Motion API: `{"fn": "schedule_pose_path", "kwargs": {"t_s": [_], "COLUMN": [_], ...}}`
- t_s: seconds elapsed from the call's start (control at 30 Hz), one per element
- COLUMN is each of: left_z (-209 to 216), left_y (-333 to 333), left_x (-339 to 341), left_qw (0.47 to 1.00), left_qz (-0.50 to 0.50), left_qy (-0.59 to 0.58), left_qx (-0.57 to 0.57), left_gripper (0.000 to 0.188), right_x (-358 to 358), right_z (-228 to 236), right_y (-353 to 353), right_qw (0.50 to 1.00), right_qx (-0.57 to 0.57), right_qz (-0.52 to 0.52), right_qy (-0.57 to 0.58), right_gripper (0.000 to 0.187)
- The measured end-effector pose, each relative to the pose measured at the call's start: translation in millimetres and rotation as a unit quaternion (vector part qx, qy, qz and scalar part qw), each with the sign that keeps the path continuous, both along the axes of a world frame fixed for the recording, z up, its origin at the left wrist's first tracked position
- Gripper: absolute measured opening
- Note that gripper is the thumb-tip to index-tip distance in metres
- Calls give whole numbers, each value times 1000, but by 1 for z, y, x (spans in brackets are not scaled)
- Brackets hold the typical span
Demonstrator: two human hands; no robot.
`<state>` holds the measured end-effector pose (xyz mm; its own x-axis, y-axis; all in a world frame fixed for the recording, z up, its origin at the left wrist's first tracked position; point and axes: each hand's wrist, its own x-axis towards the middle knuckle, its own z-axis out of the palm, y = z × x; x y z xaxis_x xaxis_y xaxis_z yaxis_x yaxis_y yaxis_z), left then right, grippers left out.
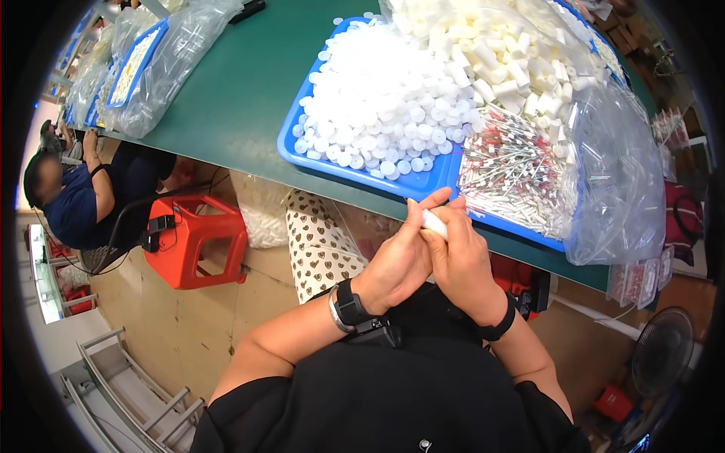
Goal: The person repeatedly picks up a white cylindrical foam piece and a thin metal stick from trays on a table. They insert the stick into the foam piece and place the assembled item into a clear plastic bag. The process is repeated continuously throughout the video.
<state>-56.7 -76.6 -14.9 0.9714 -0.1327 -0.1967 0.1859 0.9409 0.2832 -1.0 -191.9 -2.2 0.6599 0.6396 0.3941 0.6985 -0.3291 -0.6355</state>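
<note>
Both my hands meet just off the near edge of the blue tray [291,143], around a small white cylinder [434,225]. My right hand [467,260] wraps its fingers and thumb round the cylinder. At the cylinder's far end, the thumb and fingers of my left hand [396,263] close on it, partly hidden by the right. In the tray lie a heap of translucent white round caps [400,98], a pile of cream hollow cylinders [521,64] and a tangle of thin red-and-white wired parts [510,170].
The tray rests on a green table [226,106]. A clear plastic bag [615,174] drapes over its right side. Left of me stands a red stool [192,241], and beyond it a person [83,189] sits at the table. A fan [662,351] stands at lower right.
</note>
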Motion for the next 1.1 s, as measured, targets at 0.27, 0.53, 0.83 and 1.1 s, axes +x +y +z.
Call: {"fn": "schedule_pose_path", "kwargs": {"t_s": [0.27, 0.53, 0.83, 1.1], "left_z": [-4, 0, -21, -64], "left_y": [-2, 26, 5, 41], "left_x": [-8, -14, -32, -44], "left_qw": [990, 984, 973, 909], "left_qz": [-8, -50, -24, -102], "left_qy": [11, 40, 121, 373], "left_qx": [143, 163, 194, 158], "left_gripper": [68, 66, 49, 67], "right_x": [-12, 3, -12, -7], "right_z": [-8, -5, -11, -61], "right_y": [0, -10, -8, -17], "right_qw": [990, 678, 944, 978], "right_qx": [30, 127, -155, -185], "right_qz": [-2, 98, 101, 78], "right_qy": [135, 718, 271, 48], "right_gripper": [18, 42, 28, 37]}}
